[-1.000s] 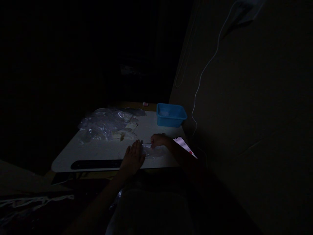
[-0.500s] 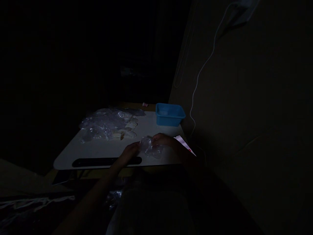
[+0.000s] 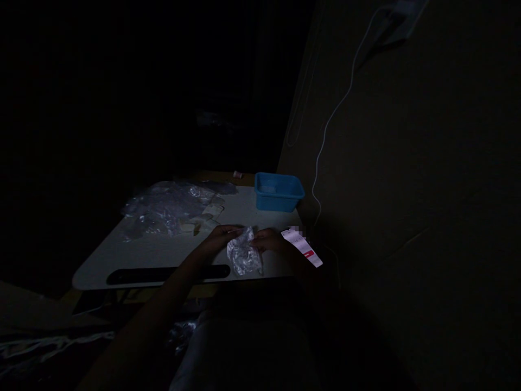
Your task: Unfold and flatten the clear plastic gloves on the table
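Observation:
A crumpled clear plastic bag [image 3: 245, 254] hangs between my two hands over the front part of a white table [image 3: 158, 252]. My left hand [image 3: 222, 235] is closed on its upper left edge. On the other side, my right hand [image 3: 266, 239] pinches the bag's upper right edge. To the left lies a loose heap of clear plastic bags [image 3: 163, 209], with pale, flat pieces [image 3: 203, 218] at its right side; their kind is hard to make out in the dim light.
A blue plastic basket [image 3: 279, 201] stands at the table's back right. Beside my right forearm a phone [image 3: 303, 247] glows. A small pinkish object [image 3: 237, 175] sits behind the table. A white cable [image 3: 325, 130] runs down the right wall from a socket [image 3: 402, 21]. The room is very dark.
The bag in my hands has spread out and hangs lower, catching more light. My left hand has moved slightly up and inward along it. More of the phone screen shows.

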`<act>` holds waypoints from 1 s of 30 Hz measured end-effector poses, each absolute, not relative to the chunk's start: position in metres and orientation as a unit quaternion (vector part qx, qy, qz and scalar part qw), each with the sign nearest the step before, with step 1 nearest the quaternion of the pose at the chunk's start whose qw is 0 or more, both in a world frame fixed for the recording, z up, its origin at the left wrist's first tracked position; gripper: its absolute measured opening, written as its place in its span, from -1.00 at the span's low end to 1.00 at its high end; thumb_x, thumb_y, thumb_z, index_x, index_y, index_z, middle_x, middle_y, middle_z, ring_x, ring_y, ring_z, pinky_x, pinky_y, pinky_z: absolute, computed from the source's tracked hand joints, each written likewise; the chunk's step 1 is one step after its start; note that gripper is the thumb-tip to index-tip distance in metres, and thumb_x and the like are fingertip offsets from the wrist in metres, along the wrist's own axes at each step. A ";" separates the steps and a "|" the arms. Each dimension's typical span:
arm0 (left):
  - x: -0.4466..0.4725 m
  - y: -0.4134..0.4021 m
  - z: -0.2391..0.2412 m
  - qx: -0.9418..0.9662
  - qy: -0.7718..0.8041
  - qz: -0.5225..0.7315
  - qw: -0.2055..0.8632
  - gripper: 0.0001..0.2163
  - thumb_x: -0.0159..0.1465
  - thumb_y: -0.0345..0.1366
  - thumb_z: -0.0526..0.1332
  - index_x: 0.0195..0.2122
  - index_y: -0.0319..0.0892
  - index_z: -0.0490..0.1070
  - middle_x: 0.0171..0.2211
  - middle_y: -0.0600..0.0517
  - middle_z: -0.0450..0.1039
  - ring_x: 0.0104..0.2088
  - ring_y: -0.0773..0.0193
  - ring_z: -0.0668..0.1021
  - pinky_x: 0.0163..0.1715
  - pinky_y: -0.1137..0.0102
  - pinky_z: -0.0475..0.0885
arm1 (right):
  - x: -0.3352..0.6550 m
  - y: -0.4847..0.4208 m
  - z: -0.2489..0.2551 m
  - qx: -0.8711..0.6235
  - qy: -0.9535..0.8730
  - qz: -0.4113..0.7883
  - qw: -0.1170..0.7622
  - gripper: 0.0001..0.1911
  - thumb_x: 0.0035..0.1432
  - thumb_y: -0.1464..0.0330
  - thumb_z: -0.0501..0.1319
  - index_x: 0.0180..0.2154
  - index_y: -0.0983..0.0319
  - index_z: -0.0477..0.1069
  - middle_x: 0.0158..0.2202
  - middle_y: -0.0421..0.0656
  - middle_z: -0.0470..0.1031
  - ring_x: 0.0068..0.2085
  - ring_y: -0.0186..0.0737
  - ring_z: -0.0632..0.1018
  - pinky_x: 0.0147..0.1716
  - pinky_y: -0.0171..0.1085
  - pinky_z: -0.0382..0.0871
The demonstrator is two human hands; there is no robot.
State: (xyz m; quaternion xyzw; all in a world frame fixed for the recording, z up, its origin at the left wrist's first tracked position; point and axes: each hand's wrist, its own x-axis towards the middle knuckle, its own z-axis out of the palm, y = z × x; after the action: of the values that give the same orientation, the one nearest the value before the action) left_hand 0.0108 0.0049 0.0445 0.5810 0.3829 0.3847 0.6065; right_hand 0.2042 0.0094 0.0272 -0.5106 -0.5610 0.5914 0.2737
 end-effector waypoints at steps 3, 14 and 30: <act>0.012 0.004 0.040 0.548 0.371 0.396 0.636 -0.70 -0.04 -0.08 0.27 -0.43 -0.25 0.47 -0.51 0.03 0.47 -0.46 0.33 0.46 -0.38 0.44 0.31 | 0.201 0.008 0.020 -0.500 -0.531 0.585 0.356 -0.76 -0.24 0.26 0.32 -0.52 0.29 0.39 -0.63 -0.29 0.37 -0.59 -0.42 0.39 -0.55 -0.38 0.28; 0.014 0.003 0.027 0.607 0.457 0.371 0.534 -0.66 -0.08 -0.01 0.25 -0.54 -0.25 0.41 -0.62 0.13 0.35 -0.56 0.39 0.33 -0.53 0.48 0.22 | 0.203 -0.005 0.026 -0.476 -0.624 0.507 0.357 -0.80 -0.11 0.26 0.18 -0.56 0.27 0.34 -0.64 -0.29 0.33 -0.62 -0.46 0.30 -0.62 -0.43 0.13; 0.008 0.005 0.019 0.542 0.389 0.425 0.612 -0.80 -0.13 -0.19 0.25 -0.55 -0.24 0.44 -0.60 0.09 0.42 -0.58 0.38 0.38 -0.51 0.47 0.25 | 0.204 -0.004 0.022 -0.473 -0.603 0.516 0.383 -0.91 -0.10 0.35 0.13 -0.50 0.25 0.31 -0.60 -0.28 0.33 -0.59 -0.43 0.33 -0.59 -0.42 0.17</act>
State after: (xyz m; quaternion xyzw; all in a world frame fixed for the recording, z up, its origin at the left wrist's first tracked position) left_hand 0.0084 0.0055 0.0191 0.5416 0.3891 0.4253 0.6119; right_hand 0.2036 -0.0039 0.0219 -0.4729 -0.6029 0.5161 0.3829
